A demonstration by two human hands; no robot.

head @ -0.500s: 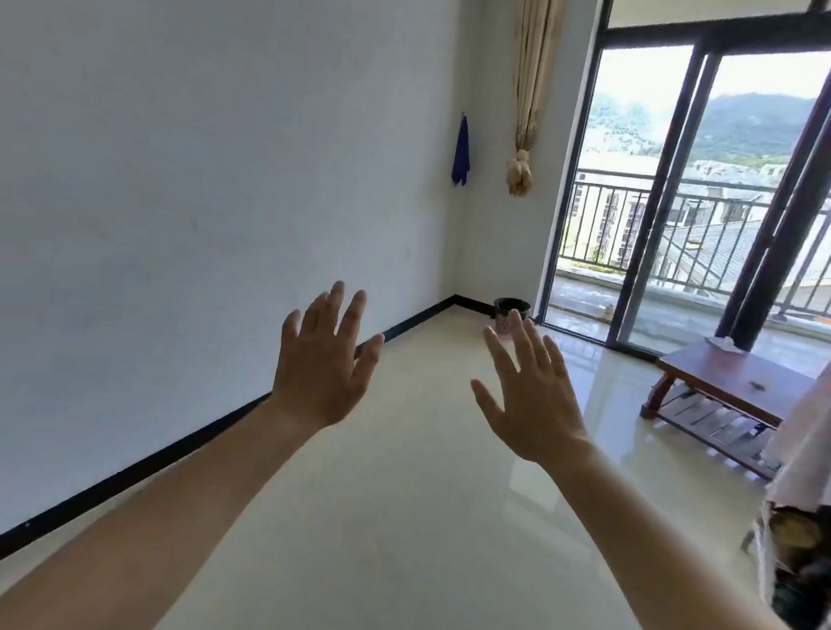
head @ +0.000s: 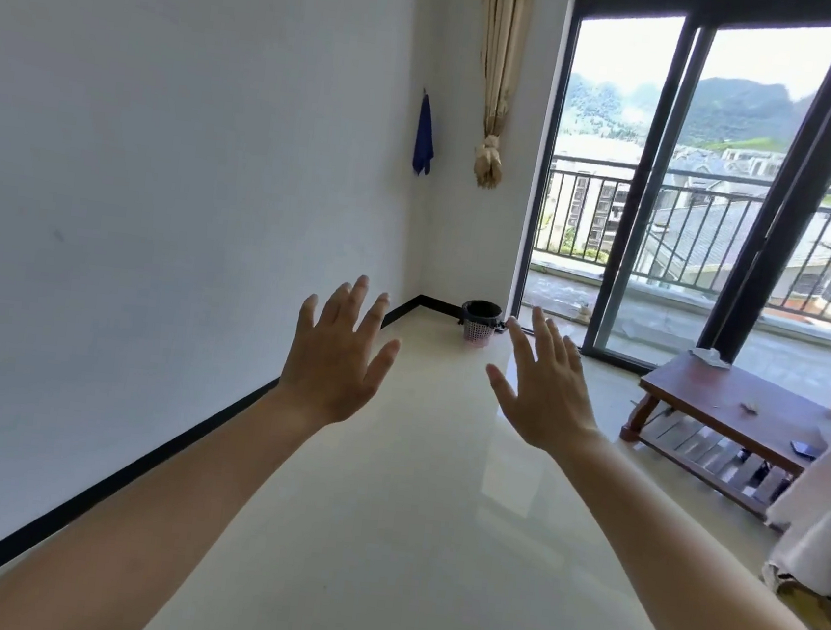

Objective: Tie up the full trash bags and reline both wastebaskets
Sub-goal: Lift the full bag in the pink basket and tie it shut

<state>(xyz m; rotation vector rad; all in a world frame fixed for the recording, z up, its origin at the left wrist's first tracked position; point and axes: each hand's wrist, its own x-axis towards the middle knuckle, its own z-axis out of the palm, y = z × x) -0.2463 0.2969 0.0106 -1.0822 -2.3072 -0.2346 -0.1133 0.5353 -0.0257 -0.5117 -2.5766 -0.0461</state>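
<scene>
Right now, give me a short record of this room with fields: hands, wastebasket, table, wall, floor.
left hand: raised, fingers spread, holding nothing
right hand: raised, fingers spread, holding nothing
wastebasket: one in view, pink mesh with a dark liner, in the far corner by the glass door, out of reach of both hands
low wooden table: on the right, with a crumpled tissue and a dark phone on top
wall: blue cloth hanging beside the tied curtain
floor: glossy pale tile

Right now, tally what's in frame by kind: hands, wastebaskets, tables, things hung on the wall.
Hands: 2, left, right, both empty
Wastebaskets: 1, basket
Tables: 1, table
Wall hangings: 2, blue cloth, curtain
Total: 6
</scene>
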